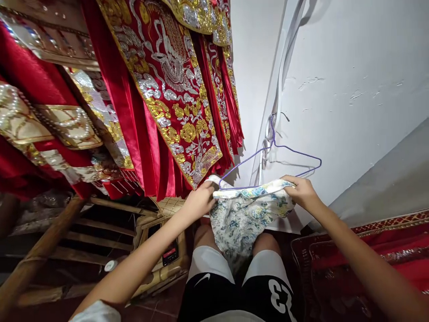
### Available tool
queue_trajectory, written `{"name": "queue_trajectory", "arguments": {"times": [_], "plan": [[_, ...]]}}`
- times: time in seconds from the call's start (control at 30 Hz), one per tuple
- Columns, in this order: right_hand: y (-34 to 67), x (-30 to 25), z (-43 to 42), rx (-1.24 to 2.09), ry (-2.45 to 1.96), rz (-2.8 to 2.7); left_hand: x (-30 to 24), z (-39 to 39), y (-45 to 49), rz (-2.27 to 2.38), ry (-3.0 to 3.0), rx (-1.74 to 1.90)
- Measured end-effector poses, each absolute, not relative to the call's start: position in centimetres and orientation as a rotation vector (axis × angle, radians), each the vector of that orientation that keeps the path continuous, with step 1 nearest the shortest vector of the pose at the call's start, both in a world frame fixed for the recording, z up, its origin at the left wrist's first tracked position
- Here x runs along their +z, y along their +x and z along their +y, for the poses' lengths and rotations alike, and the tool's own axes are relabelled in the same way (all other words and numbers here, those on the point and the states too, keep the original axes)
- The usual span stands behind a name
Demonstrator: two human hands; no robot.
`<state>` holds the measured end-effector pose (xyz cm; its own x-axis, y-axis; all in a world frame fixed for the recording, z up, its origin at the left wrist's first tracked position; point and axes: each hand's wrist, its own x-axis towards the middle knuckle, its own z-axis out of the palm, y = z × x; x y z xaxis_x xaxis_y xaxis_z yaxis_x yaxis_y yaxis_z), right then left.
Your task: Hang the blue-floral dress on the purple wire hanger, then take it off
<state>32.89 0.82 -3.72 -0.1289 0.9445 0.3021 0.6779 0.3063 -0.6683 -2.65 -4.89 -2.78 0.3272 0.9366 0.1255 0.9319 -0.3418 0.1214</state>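
Observation:
A white cloth garment with a blue and yellow floral print [239, 219] hangs between my hands, just above my knees. My left hand [202, 199] is closed on its upper left edge. My right hand [300, 191] pinches the upper right edge, thumb on top. Behind the garment's top edge is a purple wire hanger [274, 144], its lower bar partly hidden by the cloth. The hanger's hook is up by a white strap [281, 76] against the wall. I cannot tell exactly what kind of garment it is.
Red embroidered costumes [181, 89] with gold and silver sequins hang at the upper left. A bamboo chair [161, 277] with a phone [170, 255] on it stands to the left. The white wall [362, 89] is ahead; red fabric [378, 259] lies at the lower right.

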Motion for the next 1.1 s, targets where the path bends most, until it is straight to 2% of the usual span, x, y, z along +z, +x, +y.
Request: {"name": "queue_trajectory", "arguments": {"times": [0.17,0.43,0.53,0.67,0.87,1.0,1.1], "plan": [[35.2,-2.8,-2.0,0.481,-1.498,-1.757,-1.0,-4.1,-0.4,1.481,2.712,0.565],[34.7,-2.6,-2.6,0.418,-1.571,-1.718,-0.3,-6.0,-0.4,1.503,2.624,0.233],[33.5,-2.4,-2.5,0.508,-1.564,-1.749,-0.3,-6.3,-1.3,1.549,2.603,0.263],[32.9,-2.3,-2.5,0.646,-1.497,-1.748,1.0,-5.7,-1.5,1.600,2.593,0.476],[32.5,-2.7,-3.4,0.727,-1.322,-1.722,3.2,-3.1,2.3,1.253,2.601,1.008],[32.2,-2.3,-4.9,0.743,-1.177,-1.807,3.2,-0.2,4.4,1.135,2.500,1.122],[33.7,-1.3,-5.4,0.626,-1.267,-1.784,2.7,1.5,4.1,1.064,2.367,1.151]]}}
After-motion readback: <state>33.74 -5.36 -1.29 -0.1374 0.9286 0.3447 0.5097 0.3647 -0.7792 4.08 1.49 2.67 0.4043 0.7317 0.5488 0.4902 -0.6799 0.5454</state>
